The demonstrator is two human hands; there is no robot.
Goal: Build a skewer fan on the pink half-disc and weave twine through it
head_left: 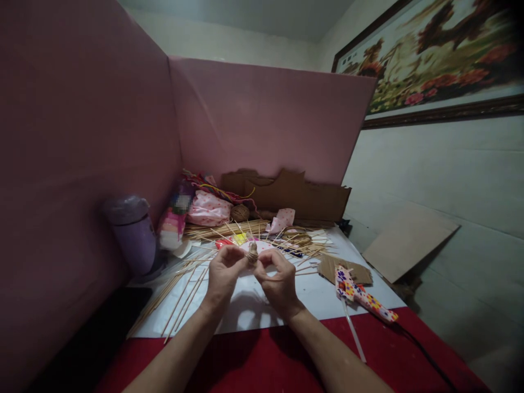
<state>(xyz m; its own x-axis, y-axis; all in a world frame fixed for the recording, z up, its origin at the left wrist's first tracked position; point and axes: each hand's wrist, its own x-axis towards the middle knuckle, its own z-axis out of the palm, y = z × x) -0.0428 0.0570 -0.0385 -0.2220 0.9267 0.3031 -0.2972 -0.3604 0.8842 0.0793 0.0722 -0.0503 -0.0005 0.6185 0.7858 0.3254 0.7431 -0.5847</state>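
Observation:
Both my hands meet over the middle of the white sheet (241,314), holding a small knotted bundle of brown twine (252,251) between them. My left hand (223,275) pinches its left side with thumb and forefinger. On its right side, the thumb and fingers of my right hand (280,281) close in the same way. Just behind the bundle lies a white round piece with pink dots (264,246), partly hidden by my hands. Thin wooden sticks (190,297) lie to the left of my left hand, and more fan out beyond the fingers.
A flower-patterned glue gun (364,295) rests on a cardboard scrap (325,267) at right, its cord trailing over the red cloth (249,360). A purple bin (137,234) stands left. Farther back are a twine ball (239,213), dotted fabric (208,207), and torn cardboard (311,199).

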